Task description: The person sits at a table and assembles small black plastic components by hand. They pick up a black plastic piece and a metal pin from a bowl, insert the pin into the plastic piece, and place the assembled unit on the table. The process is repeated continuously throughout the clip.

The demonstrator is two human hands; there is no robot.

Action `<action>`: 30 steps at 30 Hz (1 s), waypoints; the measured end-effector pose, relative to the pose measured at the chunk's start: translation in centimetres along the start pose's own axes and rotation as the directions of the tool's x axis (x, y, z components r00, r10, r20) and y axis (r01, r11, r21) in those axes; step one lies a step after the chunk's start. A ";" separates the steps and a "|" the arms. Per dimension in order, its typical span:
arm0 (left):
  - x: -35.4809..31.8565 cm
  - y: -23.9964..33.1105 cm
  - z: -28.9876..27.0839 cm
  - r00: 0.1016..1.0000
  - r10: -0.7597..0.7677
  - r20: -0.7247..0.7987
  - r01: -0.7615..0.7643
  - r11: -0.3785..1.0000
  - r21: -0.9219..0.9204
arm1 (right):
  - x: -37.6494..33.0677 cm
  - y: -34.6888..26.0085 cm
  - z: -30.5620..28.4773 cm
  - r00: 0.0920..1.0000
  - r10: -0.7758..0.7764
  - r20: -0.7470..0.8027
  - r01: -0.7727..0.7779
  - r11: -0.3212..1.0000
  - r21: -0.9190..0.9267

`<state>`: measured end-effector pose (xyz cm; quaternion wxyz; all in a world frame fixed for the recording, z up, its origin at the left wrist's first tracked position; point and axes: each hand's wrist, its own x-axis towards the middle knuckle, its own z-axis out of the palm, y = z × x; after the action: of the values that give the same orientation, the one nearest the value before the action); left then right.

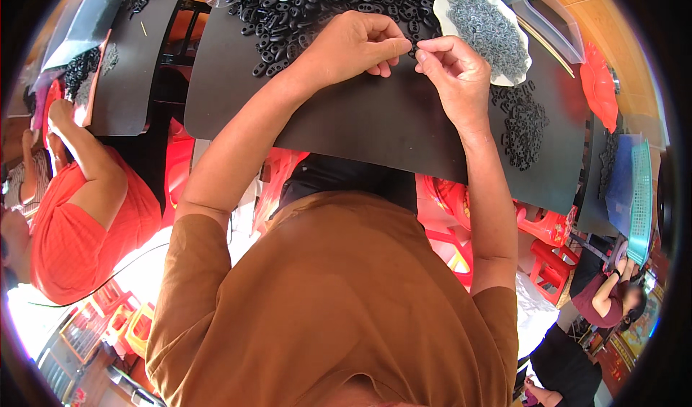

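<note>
Over the dark table point(339, 126) my two hands meet almost fingertip to fingertip. My left hand point(357, 46) is closed in a pinch, its thumb pressed toward the forefinger. Facing it, my right hand point(458, 72) pinches with thumb and forefinger. Something small and dark shows at the fingertips, too tiny to make out. Behind my left hand spreads a big heap of black oval pieces with holes point(288, 18). A white scalloped dish point(441, 19) full of small greyish clear parts stands beyond my right hand. Right of my right wrist lies a smaller pile of black pieces point(525, 129).
Clear plastic tubs point(555, 28) and thin sticks point(546, 44) sit at the far right, near a red scalloped dish point(598, 86). A turquoise basket point(639, 198) stands farther right. A person in red point(94, 219) sits at another table on the left. Red stools point(553, 266) stand below.
</note>
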<state>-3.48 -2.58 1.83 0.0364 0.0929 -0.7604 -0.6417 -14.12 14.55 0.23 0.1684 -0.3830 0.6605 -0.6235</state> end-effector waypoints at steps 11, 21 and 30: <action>0.0 -0.9 0.8 0.991 0.111 0.076 -0.109 0.994 -0.018 | 0.0 -0.2 0.1 1.000 0.004 -0.009 -0.003 0.997 0.080; 0.2 -0.8 0.6 0.996 0.091 0.024 -0.090 0.995 -0.043 | 0.2 -0.8 -0.3 0.996 0.090 -0.019 -0.087 0.987 0.133; 0.1 -1.1 0.6 0.997 0.078 0.007 -0.078 0.997 0.023 | 0.2 -0.8 -0.4 0.989 0.133 0.058 -0.136 0.990 0.046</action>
<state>-3.60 -2.20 0.66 0.0582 0.0615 -0.7709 -0.6313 -14.28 14.75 1.06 0.2375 -0.3500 0.6643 -0.6162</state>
